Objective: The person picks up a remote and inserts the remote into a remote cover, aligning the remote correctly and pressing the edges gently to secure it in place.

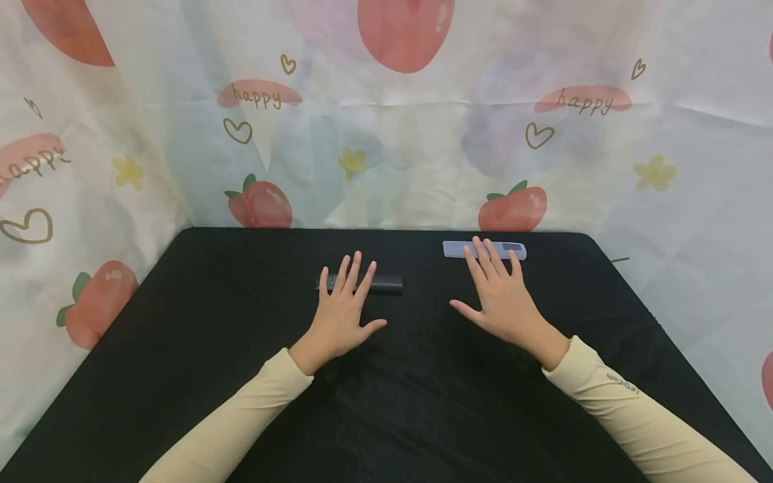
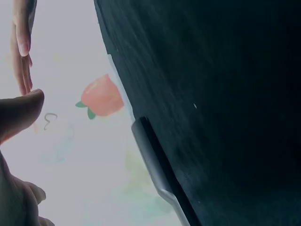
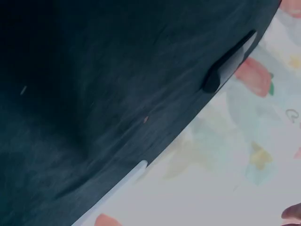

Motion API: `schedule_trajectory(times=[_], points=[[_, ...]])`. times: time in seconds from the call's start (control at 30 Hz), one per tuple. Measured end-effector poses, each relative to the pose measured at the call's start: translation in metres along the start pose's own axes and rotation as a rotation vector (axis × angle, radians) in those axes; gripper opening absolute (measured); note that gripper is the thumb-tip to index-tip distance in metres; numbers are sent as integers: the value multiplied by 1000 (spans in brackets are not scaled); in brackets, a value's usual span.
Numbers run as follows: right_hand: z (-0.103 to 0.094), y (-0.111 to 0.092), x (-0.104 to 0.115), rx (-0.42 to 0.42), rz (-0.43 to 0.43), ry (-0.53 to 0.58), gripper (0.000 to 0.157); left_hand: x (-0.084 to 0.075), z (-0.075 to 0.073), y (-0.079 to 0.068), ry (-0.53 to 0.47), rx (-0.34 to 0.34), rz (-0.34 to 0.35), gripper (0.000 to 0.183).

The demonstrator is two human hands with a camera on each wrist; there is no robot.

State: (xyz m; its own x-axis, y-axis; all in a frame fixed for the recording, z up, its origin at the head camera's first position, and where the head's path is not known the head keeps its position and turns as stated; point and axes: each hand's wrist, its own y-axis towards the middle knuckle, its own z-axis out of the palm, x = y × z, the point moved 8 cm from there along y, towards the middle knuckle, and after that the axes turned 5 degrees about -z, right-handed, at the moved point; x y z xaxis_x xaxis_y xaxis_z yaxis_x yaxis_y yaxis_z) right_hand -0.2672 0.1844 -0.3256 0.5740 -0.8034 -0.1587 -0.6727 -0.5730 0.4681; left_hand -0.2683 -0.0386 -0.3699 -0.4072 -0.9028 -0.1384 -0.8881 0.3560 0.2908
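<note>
Spread wide, my left hand point(image 1: 338, 318) hovers over a dark, elongated object point(image 1: 389, 285) and partly covers it in the head view. The same dark object point(image 2: 153, 157) shows a rounded end and a narrower part in the left wrist view; its kind does not show. My right hand point(image 1: 501, 305), fingers also spread, overlaps a flat pale bluish bar point(image 1: 454, 249) with a dark grey rectangle near its right end. Neither hand holds anything. Left-hand fingers point(image 2: 21, 113) line the left edge of the left wrist view. A right fingertip point(image 3: 292, 213) enters the right wrist view's corner.
A black-covered table point(image 1: 410, 416) lies under both hands, its back edge just beyond the two objects. Behind it and along the sides hangs a pale curtain point(image 1: 417, 147) printed with red fruit, hearts and yellow flowers.
</note>
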Motion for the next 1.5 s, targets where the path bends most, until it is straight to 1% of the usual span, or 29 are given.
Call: schedule_trajectory(times=[0.17,0.43,0.67,0.8,0.93,1.1,1.17,1.27,1.5], points=[[-3,0,-15,-26,9,0,99,7,2,5,11,-5,-1,97],[-1,1,-44,-50,47,27,96,21,8,13,9,13,-24,94],[2,0,-72,-88,57,23,81,30,14,19,9,50,-41,91],[4,-1,-86,-93,61,18,83,33,16,22,25,51,-29,90],[11,-2,-102,-76,67,-2,84,35,17,25,42,66,-18,90],[18,-5,-119,-45,70,-30,72,36,22,33,92,87,16,90],[21,-6,-125,-33,72,-37,73,36,24,37,128,100,31,90],[26,-7,-134,-3,90,-45,76,36,27,44,162,125,51,88],[44,-9,-157,93,141,-16,73,34,35,58,206,178,93,84]])
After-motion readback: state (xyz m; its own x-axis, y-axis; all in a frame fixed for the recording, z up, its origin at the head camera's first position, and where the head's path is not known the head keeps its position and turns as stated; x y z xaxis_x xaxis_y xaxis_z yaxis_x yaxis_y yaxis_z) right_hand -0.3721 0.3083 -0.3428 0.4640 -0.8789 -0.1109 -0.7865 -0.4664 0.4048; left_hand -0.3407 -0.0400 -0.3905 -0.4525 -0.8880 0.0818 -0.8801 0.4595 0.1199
